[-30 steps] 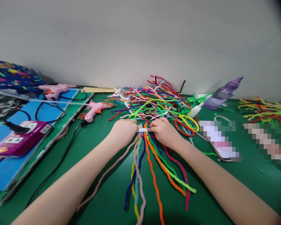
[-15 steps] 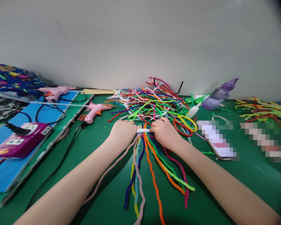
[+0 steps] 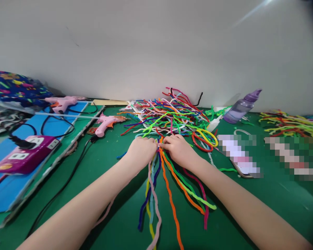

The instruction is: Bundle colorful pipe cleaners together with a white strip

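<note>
A fan of colourful pipe cleaners (image 3: 169,187) lies on the green table with its loose ends spread toward me. Across the gathered part runs a narrow white band (image 3: 159,146), mostly covered by fingers. My left hand (image 3: 143,150) is closed over the left side of the bundle, fingers curled at the band. From the right, my right hand (image 3: 181,150) pinches the same spot, its thumb and fingertips near the left ones. Orange, green and crimson strands run out below it. The fingertips' exact hold on the band is partly hidden.
Behind the hands rises a tangled pile of pipe cleaners (image 3: 169,114). Yellow and red handle loops (image 3: 207,138) lie at its right. Two pink glue guns (image 3: 106,124) and a purple power strip (image 3: 28,154) with cords are left. A purple bottle (image 3: 241,107) and a phone (image 3: 240,156) are right.
Both hands have drawn closer together over the bundle, covering most of the white band that showed between them. The loose pipe cleaner ends stay nearly where they were.
</note>
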A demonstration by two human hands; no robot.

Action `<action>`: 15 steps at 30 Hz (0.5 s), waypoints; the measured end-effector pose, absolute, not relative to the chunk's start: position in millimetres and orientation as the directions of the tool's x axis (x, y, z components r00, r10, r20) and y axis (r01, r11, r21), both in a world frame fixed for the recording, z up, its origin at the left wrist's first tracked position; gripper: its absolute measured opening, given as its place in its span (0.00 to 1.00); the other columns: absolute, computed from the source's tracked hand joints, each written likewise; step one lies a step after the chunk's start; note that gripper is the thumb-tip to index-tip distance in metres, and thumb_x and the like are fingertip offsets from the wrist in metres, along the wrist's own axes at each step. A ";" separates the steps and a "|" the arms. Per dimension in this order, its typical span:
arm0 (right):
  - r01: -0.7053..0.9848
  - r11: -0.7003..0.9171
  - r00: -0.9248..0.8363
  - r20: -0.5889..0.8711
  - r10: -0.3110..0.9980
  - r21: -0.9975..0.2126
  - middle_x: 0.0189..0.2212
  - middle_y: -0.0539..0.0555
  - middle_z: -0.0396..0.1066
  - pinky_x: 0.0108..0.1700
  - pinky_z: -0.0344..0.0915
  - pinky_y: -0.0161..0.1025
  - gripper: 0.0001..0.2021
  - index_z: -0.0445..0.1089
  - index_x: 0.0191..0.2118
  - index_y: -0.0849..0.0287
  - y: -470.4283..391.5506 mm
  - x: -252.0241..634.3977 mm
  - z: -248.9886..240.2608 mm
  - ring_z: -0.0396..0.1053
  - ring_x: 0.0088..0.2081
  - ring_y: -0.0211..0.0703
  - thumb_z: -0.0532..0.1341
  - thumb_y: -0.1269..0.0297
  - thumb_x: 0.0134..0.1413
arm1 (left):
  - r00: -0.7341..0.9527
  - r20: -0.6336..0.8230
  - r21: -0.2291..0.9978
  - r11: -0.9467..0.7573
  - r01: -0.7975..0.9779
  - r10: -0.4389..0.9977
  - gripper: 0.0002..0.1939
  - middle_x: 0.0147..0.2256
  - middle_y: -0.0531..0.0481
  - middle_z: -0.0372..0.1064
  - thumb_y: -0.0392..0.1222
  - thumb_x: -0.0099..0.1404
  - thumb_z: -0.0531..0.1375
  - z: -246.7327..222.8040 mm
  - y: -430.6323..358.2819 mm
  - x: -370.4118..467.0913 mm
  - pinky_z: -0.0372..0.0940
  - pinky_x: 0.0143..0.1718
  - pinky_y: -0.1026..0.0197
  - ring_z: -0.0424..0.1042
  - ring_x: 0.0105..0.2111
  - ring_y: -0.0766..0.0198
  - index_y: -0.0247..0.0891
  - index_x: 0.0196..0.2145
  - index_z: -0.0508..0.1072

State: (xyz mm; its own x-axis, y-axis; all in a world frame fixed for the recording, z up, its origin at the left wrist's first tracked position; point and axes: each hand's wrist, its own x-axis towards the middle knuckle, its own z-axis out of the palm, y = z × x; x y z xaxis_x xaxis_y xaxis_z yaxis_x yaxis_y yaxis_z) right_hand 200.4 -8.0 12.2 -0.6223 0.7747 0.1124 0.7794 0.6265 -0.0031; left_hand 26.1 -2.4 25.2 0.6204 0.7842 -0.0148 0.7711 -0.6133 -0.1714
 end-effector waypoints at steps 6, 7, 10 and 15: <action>0.789 0.615 -0.611 0.120 0.782 0.013 0.42 0.54 0.68 0.46 0.49 0.41 0.15 0.69 0.50 0.54 -11.4 200.8 14.1 0.61 0.44 0.41 0.50 0.71 0.62 | 0.601 -0.053 -0.176 -0.600 0.780 0.797 0.12 0.33 0.43 0.72 0.37 0.66 0.51 34.3 -7.0 24.1 0.62 0.34 0.57 0.73 0.36 0.53 0.36 0.40 0.73; 0.788 0.615 -0.612 0.125 0.781 0.014 0.42 0.54 0.68 0.45 0.49 0.41 0.15 0.68 0.50 0.53 -11.7 201.5 13.7 0.61 0.44 0.41 0.50 0.71 0.62 | 0.599 -0.063 -0.174 -0.600 0.781 0.798 0.12 0.33 0.44 0.72 0.37 0.66 0.50 36.3 -7.7 23.9 0.62 0.34 0.57 0.73 0.36 0.53 0.37 0.41 0.73; 0.790 0.613 -0.610 0.133 0.781 0.021 0.42 0.54 0.68 0.45 0.49 0.41 0.16 0.68 0.50 0.53 -12.5 203.7 13.0 0.61 0.44 0.41 0.50 0.72 0.62 | 0.590 -0.103 -0.168 -0.598 0.783 0.801 0.13 0.34 0.44 0.72 0.36 0.66 0.50 42.8 -9.5 23.1 0.62 0.33 0.58 0.73 0.37 0.54 0.39 0.44 0.72; 0.797 0.603 -0.601 0.127 0.789 0.024 0.42 0.54 0.69 0.46 0.48 0.41 0.16 0.69 0.49 0.53 -15.0 203.7 13.9 0.61 0.44 0.41 0.49 0.72 0.62 | 0.557 -0.162 -0.177 -0.580 0.795 0.814 0.17 0.35 0.43 0.72 0.33 0.66 0.49 51.6 -13.6 22.4 0.63 0.34 0.60 0.72 0.38 0.55 0.40 0.49 0.69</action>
State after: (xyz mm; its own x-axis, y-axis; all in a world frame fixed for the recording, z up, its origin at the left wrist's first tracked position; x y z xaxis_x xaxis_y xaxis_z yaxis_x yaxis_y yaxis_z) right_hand 203.7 -15.0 13.9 -0.6008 0.7892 0.1273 0.7973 0.6031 0.0238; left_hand 22.4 -13.6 51.6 0.5573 0.8143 -0.1621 0.7955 -0.5796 -0.1768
